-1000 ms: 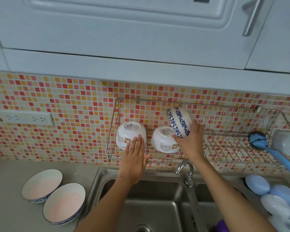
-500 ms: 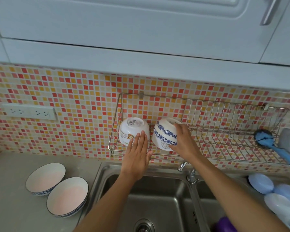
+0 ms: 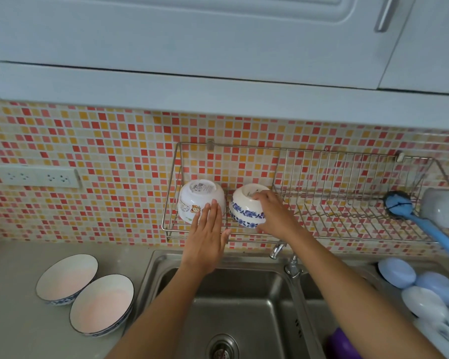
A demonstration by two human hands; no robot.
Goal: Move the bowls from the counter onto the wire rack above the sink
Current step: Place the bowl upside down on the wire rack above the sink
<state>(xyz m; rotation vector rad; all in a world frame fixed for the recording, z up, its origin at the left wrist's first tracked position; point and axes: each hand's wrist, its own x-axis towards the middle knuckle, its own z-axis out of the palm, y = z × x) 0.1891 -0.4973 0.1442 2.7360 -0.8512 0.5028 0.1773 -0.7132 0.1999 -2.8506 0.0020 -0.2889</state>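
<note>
A steel double sink is sunk into a grey table, with a mosaic wall of red, orange and cream tiles behind it and pale cabinets above. Nearest on the table, left of the sink, stand two bowls upright and touching, pale pink inside with dark blue rims. In the right basin lie several pale blue and white dishes, too crowded to count, with something purple beside them. Both forearms reach up over the sink. The left hand is flat, fingers straight and together, its fingertips resting against the side of a white bowl with a cartoon print. The right hand curls over the top and right side of a blue-flowered bowl, gripping it. Both of these bowls sit upside down, tilted, side by side at the left end of the wire rack, which hangs on the tiles above the tap. At the rack's right end lie one blue-handled brush and one pale grey cup. One white socket strip is fixed to the wall at far left.
</note>
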